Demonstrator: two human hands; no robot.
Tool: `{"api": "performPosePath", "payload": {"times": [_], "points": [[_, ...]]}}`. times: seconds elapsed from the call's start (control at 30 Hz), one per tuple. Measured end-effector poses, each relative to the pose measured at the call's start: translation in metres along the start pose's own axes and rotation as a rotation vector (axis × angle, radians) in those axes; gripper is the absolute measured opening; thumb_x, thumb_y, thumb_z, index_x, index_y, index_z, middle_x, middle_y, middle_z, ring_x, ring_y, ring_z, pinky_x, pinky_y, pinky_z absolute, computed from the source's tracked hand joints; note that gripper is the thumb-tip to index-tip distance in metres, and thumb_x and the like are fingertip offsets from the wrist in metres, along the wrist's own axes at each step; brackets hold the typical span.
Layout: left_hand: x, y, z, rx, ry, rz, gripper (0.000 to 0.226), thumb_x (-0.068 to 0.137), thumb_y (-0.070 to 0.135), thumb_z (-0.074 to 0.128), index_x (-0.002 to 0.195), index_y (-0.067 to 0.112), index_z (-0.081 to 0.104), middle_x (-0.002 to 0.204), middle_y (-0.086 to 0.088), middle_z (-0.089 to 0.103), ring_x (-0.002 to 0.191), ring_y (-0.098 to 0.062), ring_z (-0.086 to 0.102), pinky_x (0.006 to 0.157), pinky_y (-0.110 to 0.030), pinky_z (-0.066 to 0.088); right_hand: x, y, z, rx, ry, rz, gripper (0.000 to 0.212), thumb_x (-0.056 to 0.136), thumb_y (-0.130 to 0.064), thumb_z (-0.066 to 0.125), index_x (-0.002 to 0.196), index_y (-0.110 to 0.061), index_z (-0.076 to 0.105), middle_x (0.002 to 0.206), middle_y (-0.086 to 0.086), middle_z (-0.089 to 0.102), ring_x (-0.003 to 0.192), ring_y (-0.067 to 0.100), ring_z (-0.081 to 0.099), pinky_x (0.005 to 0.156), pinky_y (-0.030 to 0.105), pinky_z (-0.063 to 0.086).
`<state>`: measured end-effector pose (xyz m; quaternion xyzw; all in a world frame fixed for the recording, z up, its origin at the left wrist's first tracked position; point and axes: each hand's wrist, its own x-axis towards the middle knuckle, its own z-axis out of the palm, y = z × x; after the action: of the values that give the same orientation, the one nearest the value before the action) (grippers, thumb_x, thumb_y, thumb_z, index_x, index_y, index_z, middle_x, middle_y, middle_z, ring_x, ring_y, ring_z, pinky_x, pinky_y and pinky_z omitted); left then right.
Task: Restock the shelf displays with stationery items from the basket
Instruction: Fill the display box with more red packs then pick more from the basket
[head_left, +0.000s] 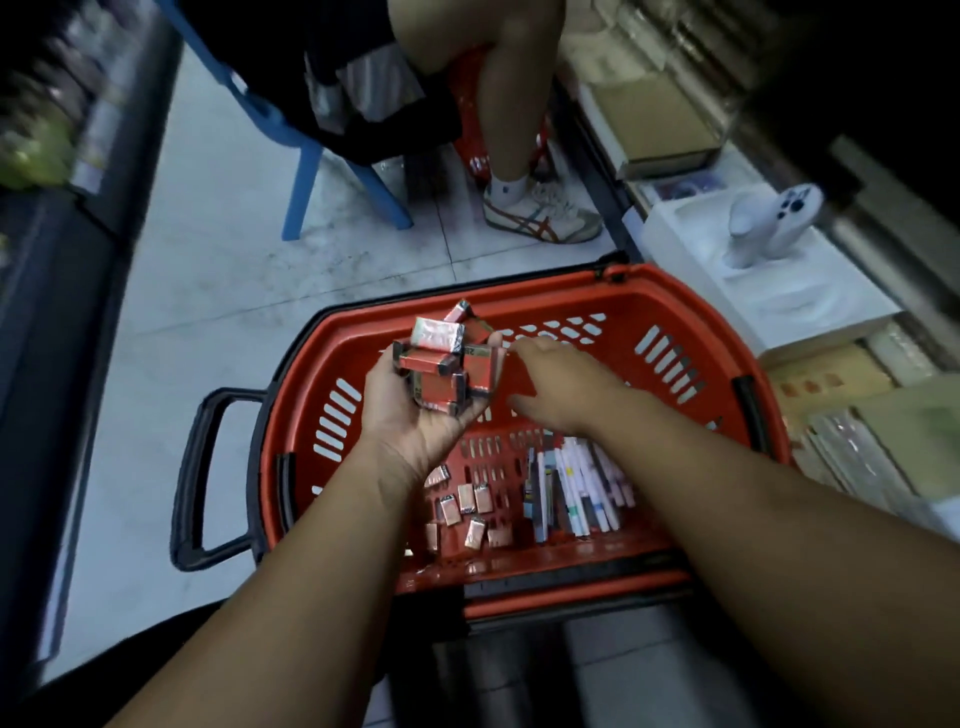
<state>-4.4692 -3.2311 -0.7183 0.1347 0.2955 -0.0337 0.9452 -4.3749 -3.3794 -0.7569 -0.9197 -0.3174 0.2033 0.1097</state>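
Nearest the camera, two bare forearms are stretched out over a red basket (691, 291) set on the tiled floor (218, 291). The left hand (410, 415) is cupped palm-up above the basket, its fingers curled round a heaped pile of red packets (441, 364). The right hand (556, 384) is reached across to that pile, touching or almost touching it. It is seen from the back, so whether anything is pinched in its fingers cannot be told.

Restocking is judged to be at an early stage: stock is being gathered and nothing is seen being set on a shelf. More loose packets (467, 509) are left scattered on the basket floor, and a bundle of pens (576, 488) lies beside them untouched.

The packets are small, block-shaped and wrapped in glossy film with dark ends. The pens are slim, mostly white barrels. The basket is of moulded plastic, its walls pierced by slots, with a black handle (202, 478). Flat boxed goods (769, 291) are stacked at the right.
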Motion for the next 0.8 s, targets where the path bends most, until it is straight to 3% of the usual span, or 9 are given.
{"api": "performPosePath", "payload": {"times": [0.27, 0.47, 0.53, 0.63, 0.8], "points": [[-0.088, -0.038, 0.062, 0.008, 0.003, 0.074, 0.045, 0.1, 0.028, 0.043, 0.127, -0.002, 0.063, 0.127, -0.03, 0.064, 0.109, -0.039, 0.066, 0.08, -0.053, 0.061, -0.088, -0.01, -0.071, -0.026, 0.135, 0.0, 0.066, 0.091, -0.038, 0.065, 0.148, -0.017, 0.039, 0.144, 0.009, 0.046, 0.131, 0.032, 0.049, 0.105, 0.043, 0.044], [-0.175, -0.089, 0.105, 0.006, 0.015, 0.091, 0.037, 0.1, 0.025, 0.047, 0.112, -0.006, 0.063, 0.098, -0.031, 0.072, 0.095, -0.04, 0.068, 0.078, -0.052, 0.055, -0.176, -0.015, -0.114, -0.071, 0.259, -0.018, 0.056, 0.09, -0.04, 0.067, 0.136, -0.015, 0.047, 0.135, 0.011, 0.053, 0.124, 0.032, 0.053, 0.101, 0.046, 0.047], [-0.199, -0.106, 0.116, 0.007, 0.01, 0.096, 0.036, 0.1, 0.024, 0.047, 0.107, -0.008, 0.063, 0.094, -0.032, 0.072, 0.095, -0.041, 0.067, 0.085, -0.052, 0.054, -0.202, -0.016, -0.125, -0.1, 0.277, -0.03, 0.054, 0.09, -0.041, 0.067, 0.135, -0.017, 0.047, 0.133, 0.009, 0.054, 0.123, 0.031, 0.054, 0.1, 0.046, 0.048], [-0.229, -0.128, 0.131, 0.019, -0.038, 0.073, 0.032, 0.096, 0.02, 0.05, 0.107, -0.007, 0.064, 0.106, -0.031, 0.07, 0.108, -0.041, 0.064, 0.104, -0.052, 0.048, -0.239, -0.016, -0.142, -0.105, 0.314, -0.028, 0.052, 0.09, -0.04, 0.067, 0.134, -0.019, 0.049, 0.133, 0.008, 0.054, 0.124, 0.03, 0.053, 0.1, 0.046, 0.047], [-0.265, -0.161, 0.155, 0.129, -0.144, 0.005, 0.049, 0.074, 0.008, 0.049, 0.118, -0.005, 0.065, 0.124, -0.025, 0.067, 0.123, -0.035, 0.06, 0.108, -0.05, 0.045, -0.298, -0.006, -0.17, -0.113, 0.39, 0.024, 0.05, 0.09, -0.041, 0.065, 0.132, -0.018, 0.05, 0.136, 0.011, 0.053, 0.124, 0.033, 0.053, 0.099, 0.047, 0.048]]}}
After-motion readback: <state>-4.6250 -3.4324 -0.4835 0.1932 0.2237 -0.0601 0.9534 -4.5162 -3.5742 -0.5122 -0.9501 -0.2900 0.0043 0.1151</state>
